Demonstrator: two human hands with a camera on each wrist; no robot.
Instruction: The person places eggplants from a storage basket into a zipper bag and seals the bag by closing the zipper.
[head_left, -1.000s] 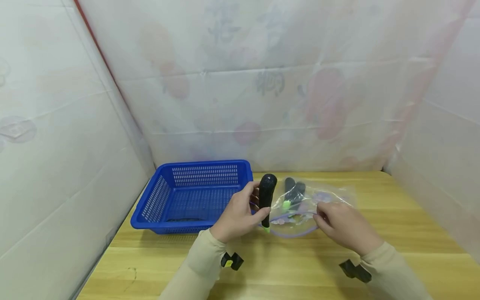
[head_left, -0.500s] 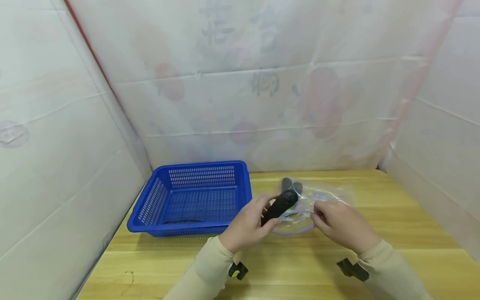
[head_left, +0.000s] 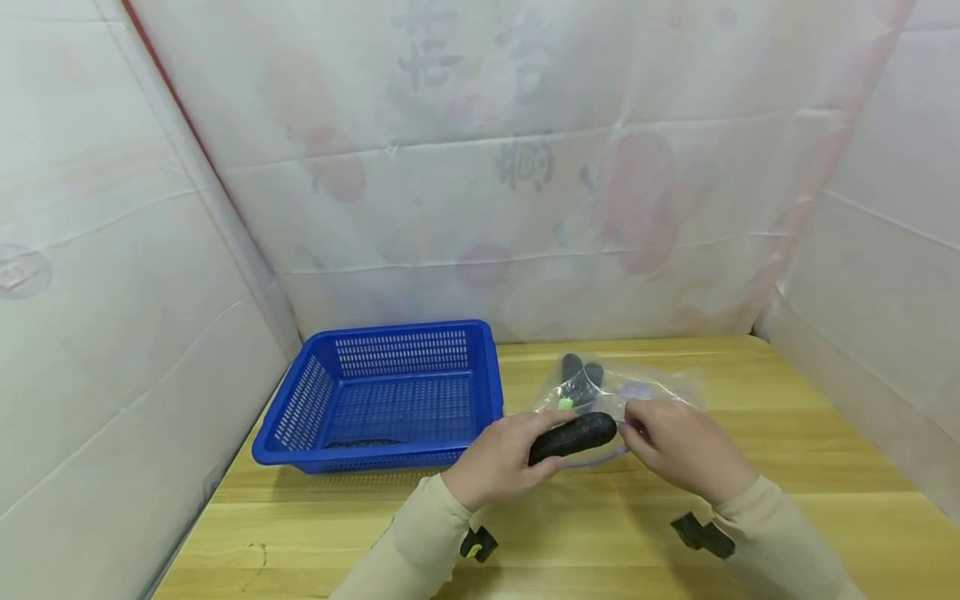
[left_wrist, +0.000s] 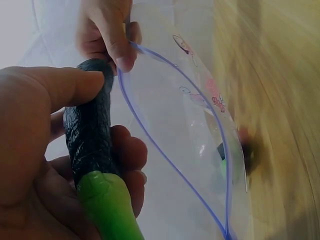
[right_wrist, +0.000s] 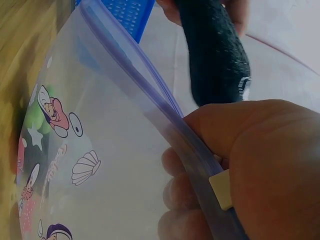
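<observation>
My left hand (head_left: 506,458) grips a dark green cucumber (head_left: 573,437) between thumb and fingers. Its skin is bumpy, and its bright green end (left_wrist: 107,205) lies toward the palm in the left wrist view. The cucumber's rounded dark end points right, over the mouth of a clear zip bag (right_wrist: 115,145). My right hand (head_left: 686,446) pinches the bag's purple zip edge (right_wrist: 165,107) beside a cream-coloured slider (right_wrist: 221,190). The mouth gapes in the left wrist view. Inside the bag lie two more dark cucumbers (head_left: 572,368), partly covered by printed plastic.
A blue slotted basket (head_left: 303,457) stands left of the bag on the wooden table (head_left: 360,533). Something dark (head_left: 363,442) lies at its near inner side. Pale printed sheets (head_left: 480,208) hang behind the table and along both sides.
The cucumber has swung from upright to nearly level, its rounded end now pointing right. My left hand has moved right toward the bag mouth. The right hand keeps its hold on the bag edge.
</observation>
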